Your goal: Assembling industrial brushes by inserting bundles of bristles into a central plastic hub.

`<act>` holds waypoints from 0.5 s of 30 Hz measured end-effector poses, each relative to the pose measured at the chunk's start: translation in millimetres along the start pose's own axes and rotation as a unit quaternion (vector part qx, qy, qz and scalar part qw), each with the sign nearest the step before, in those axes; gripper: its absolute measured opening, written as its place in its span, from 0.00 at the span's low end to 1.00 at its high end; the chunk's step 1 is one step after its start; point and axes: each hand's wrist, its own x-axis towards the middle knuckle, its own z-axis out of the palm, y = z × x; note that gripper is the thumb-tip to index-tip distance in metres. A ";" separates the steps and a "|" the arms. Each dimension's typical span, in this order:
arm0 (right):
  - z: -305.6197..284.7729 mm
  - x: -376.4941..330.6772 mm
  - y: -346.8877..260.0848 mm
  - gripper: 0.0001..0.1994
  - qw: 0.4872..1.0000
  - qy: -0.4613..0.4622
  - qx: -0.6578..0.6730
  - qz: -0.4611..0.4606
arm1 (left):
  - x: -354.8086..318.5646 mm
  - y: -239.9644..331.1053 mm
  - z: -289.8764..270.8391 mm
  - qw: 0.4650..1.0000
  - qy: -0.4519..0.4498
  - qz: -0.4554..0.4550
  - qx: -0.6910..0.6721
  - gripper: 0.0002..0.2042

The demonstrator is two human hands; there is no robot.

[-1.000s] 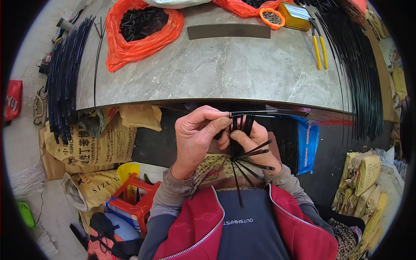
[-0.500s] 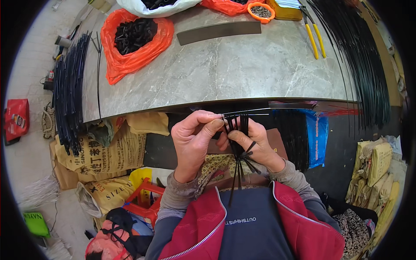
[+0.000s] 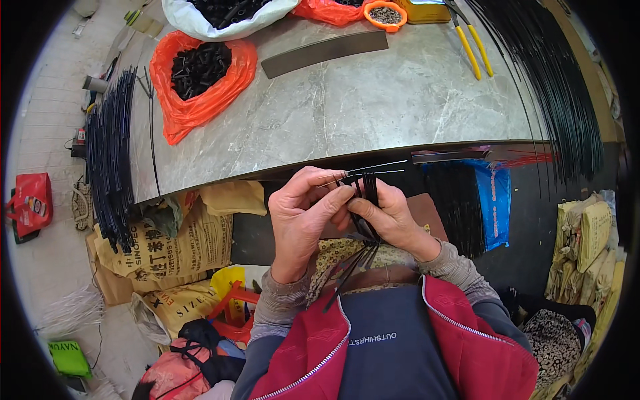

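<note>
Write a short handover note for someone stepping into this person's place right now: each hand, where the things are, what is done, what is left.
Left hand: pinches a thin rod at its near end.
Right hand: grips a small bundle of black strips, their ends fanning toward the chest.
Table: orange bag of black pieces, metal bar, yellow-handled pliers, long black rods on the right, more on the left edge.
Done: a few strips gathered in hand.
Left: cannot tell how many remain; big stacks of rods lie untouched.
</note>
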 end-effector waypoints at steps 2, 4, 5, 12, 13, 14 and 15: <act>0.3 0.5 -5.1 0.06 1.000 0.002 -0.019 -0.006 | 0.6 -3.6 -2.9 1.000 -0.004 0.024 0.019 0.08; 0.3 0.3 -5.7 0.07 0.999 0.005 -0.037 -0.011 | 0.4 -4.2 -2.2 1.000 -0.004 0.026 0.013 0.07; 0.4 -0.2 -4.5 0.07 0.999 0.010 -0.042 -0.014 | 0.1 -4.5 -2.1 1.000 -0.003 0.029 0.005 0.06; -3.2 -0.7 4.0 0.09 0.992 0.025 -0.104 -0.061 | -0.3 -6.2 -1.4 0.999 -0.004 0.033 0.001 0.06; -3.2 -0.8 4.1 0.09 0.992 0.026 -0.104 -0.061 | -0.2 -6.3 -0.9 0.999 -0.003 0.040 0.005 0.06; -3.1 -1.2 4.2 0.08 0.993 0.029 -0.102 -0.056 | -0.1 -6.5 -0.4 0.999 -0.002 0.047 0.008 0.06; -2.9 -1.2 4.0 0.08 0.993 0.031 -0.101 -0.052 | -0.3 -6.3 -0.1 0.999 -0.002 0.048 0.009 0.06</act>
